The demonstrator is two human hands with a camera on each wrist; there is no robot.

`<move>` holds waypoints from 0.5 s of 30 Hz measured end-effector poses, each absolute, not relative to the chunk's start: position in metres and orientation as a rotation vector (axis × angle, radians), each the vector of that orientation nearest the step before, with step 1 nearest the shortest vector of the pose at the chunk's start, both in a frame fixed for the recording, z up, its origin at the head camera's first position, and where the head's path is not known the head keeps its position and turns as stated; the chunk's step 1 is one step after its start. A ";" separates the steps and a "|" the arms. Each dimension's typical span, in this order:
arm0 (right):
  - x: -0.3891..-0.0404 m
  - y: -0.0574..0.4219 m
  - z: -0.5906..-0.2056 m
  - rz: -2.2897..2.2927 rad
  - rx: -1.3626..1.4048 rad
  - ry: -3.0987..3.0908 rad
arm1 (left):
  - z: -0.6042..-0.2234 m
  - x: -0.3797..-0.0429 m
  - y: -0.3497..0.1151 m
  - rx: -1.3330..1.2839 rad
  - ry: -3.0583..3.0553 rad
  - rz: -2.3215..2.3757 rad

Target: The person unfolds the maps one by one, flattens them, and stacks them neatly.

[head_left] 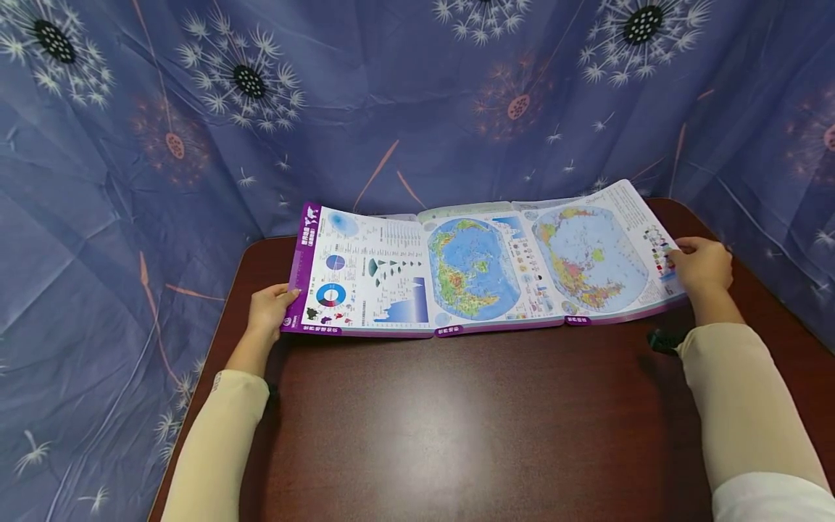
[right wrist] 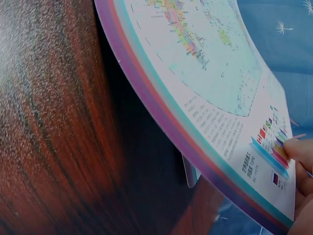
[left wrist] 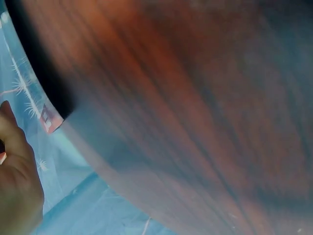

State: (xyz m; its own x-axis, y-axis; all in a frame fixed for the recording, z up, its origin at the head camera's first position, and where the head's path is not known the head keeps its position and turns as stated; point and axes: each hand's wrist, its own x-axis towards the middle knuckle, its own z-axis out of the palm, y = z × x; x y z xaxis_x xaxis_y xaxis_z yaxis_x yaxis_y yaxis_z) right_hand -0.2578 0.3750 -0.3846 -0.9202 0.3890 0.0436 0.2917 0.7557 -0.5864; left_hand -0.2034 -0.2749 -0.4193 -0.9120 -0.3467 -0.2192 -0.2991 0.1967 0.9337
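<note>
A fold-out world map point(head_left: 472, 268) with a purple border is spread across three panels in the head view. Its left panel carries charts and text, the other two oval maps. My left hand point(head_left: 266, 310) pinches the left edge, thumb on top and the other fingers mostly hidden. At the opposite end, my right hand point(head_left: 706, 270) pinches the right edge, which curves up off the table. The right wrist view shows the right thumb point(right wrist: 299, 149) on the printed side near coloured flags. Only part of the left hand point(left wrist: 19, 183) appears in the left wrist view, beside a map corner.
A dark brown glossy table point(head_left: 417, 428) lies under the map and reflects light. Behind and at both sides hangs a blue curtain point(head_left: 365, 94) with dandelion prints. A small dark object point(head_left: 662, 341) is at the right wrist.
</note>
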 end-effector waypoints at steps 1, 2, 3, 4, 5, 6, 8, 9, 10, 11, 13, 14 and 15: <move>-0.258 0.375 -0.386 0.889 -0.541 -2.789 | -0.420 -0.203 -0.275 0.645 -2.403 -1.845; -0.258 0.376 -0.386 0.883 -0.536 -2.792 | -0.421 -0.204 -0.274 0.644 -2.404 -1.835; -0.258 0.376 -0.387 0.880 -0.533 -2.799 | -0.422 -0.204 -0.274 0.643 -2.410 -1.816; -0.259 0.377 -0.388 0.878 -0.531 -2.808 | -0.422 -0.204 -0.273 0.649 -2.414 -1.801; -0.259 0.377 -0.388 0.873 -0.529 -2.819 | -0.423 -0.205 -0.272 0.653 -2.415 -1.786; -0.259 0.378 -0.389 0.868 -0.527 -2.835 | -0.423 -0.205 -0.272 0.655 -2.418 -1.770; -0.260 0.378 -0.390 0.850 -0.513 -2.869 | -0.424 -0.206 -0.271 0.667 -2.435 -1.729; -0.260 0.378 -0.391 0.840 -0.504 -2.887 | -0.424 -0.206 -0.271 0.667 -2.451 -1.699; -0.259 0.378 -0.392 0.827 -0.494 -2.905 | -0.425 -0.206 -0.271 0.663 -2.470 -1.664; -0.259 0.378 -0.393 0.812 -0.480 -2.921 | -0.425 -0.206 -0.271 0.659 -2.494 -1.619; -0.258 0.378 -0.396 0.778 -0.445 -2.954 | -0.426 -0.207 -0.271 0.653 -2.566 -1.504; -0.257 0.378 -0.397 0.766 -0.427 -2.966 | -0.426 -0.207 -0.271 0.642 -2.602 -1.440; -0.256 0.378 -0.398 0.756 -0.408 -2.976 | -0.427 -0.207 -0.271 0.632 -2.642 -1.364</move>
